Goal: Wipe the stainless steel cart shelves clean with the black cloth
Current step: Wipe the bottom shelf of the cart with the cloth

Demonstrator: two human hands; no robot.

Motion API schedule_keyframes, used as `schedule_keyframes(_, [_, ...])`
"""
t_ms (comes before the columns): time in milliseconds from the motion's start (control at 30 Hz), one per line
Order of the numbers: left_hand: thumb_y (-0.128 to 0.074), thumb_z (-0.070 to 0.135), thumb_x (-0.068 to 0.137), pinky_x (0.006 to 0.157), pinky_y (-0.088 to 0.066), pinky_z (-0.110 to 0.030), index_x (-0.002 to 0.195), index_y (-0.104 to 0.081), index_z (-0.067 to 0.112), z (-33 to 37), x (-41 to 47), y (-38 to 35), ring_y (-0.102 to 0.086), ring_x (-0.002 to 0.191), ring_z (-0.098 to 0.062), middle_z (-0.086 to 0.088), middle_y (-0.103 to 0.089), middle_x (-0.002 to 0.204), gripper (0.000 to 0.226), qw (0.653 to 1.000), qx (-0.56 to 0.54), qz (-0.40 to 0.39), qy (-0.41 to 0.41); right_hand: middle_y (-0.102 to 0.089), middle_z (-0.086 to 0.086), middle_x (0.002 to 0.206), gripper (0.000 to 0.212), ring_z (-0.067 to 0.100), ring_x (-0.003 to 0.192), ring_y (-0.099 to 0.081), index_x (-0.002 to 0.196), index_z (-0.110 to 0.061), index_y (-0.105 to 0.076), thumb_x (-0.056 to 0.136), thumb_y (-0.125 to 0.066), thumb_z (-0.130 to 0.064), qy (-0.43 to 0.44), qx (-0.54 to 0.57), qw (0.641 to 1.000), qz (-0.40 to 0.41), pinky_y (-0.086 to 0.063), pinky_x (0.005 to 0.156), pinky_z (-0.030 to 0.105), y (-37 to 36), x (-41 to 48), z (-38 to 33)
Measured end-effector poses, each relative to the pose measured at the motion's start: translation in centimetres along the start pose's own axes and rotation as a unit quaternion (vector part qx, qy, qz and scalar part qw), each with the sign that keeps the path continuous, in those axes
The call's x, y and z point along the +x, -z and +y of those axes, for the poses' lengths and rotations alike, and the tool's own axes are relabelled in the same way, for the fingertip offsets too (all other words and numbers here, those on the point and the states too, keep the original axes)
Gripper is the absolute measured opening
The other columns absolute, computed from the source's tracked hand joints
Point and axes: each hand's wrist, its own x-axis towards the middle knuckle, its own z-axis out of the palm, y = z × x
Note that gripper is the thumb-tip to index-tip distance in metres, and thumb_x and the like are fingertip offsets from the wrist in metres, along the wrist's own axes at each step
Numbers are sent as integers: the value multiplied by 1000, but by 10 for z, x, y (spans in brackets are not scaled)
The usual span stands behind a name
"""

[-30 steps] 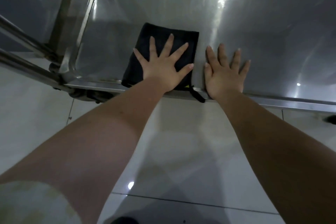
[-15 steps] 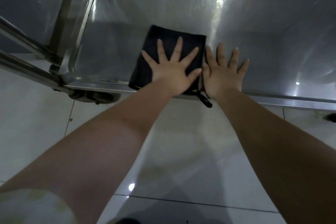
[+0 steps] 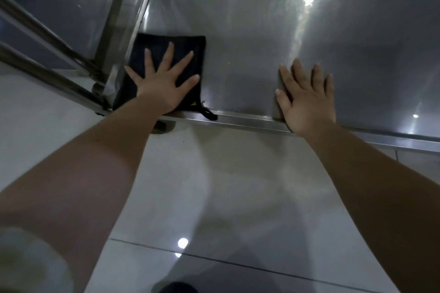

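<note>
Lying flat at the left end of the steel shelf (image 3: pixel 250 54), beside the cart leg (image 3: pixel 123 31), the folded black cloth (image 3: pixel 157 41) runs its long axis from the front rim (image 3: pixel 247 119) toward the back. Its loop (image 3: pixel 209 114) hangs over that rim. The left hand (image 3: pixel 162 88) presses on it, fingers spread straight. The right hand (image 3: pixel 307 102) rests flat on bare shelf, well apart.

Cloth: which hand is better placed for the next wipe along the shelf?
Left. The left hand presses flat on the cloth at the left end of the shelf; the right hand rests on bare steel, apart from it.
</note>
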Motion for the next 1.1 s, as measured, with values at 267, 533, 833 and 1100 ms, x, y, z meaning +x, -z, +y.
schedule_keyframes(267, [0, 87, 73, 98, 11, -80, 136, 13, 68, 68, -7, -7, 18, 144, -44, 15, 18, 160, 67, 997, 12, 11, -75, 13, -6, 163, 68, 40, 146, 16, 148, -50, 15, 88, -2, -75, -31, -31, 999, -19, 15, 109, 64, -1, 0, -4])
schedule_keyframes(533, [-4, 90, 71, 98, 13, -80, 140, 5, 66, 85, -6, -2, 22, 144, -39, 14, 15, 161, 73, 995, 16, 18, -101, 13, -9, 163, 69, 44, 145, 19, 144, -57, 16, 83, -1, -82, -50, -24, 998, -30, 10, 111, 67, 2, -2, 2])
schedule_keyframes(833, [-5, 93, 69, 102, 11, -76, 129, 17, 75, -24, -7, 6, 23, 144, -37, 16, 22, 159, 66, 999, -1, -31, -12, 6, -10, 164, 69, 44, 146, 12, 144, -58, 10, 80, -1, -83, -55, -12, 998, -13, 8, 112, 67, -1, -1, 1])
schedule_keyframes(1100, [6, 90, 70, 106, 3, -73, 136, 16, 68, -23, -68, -13, 11, 147, -40, 2, 14, 162, 69, 1000, 25, 5, -11, 8, -9, 163, 69, 45, 146, 13, 144, -58, 13, 81, 2, -83, -48, -17, 999, -8, 10, 111, 67, -4, -2, 2])
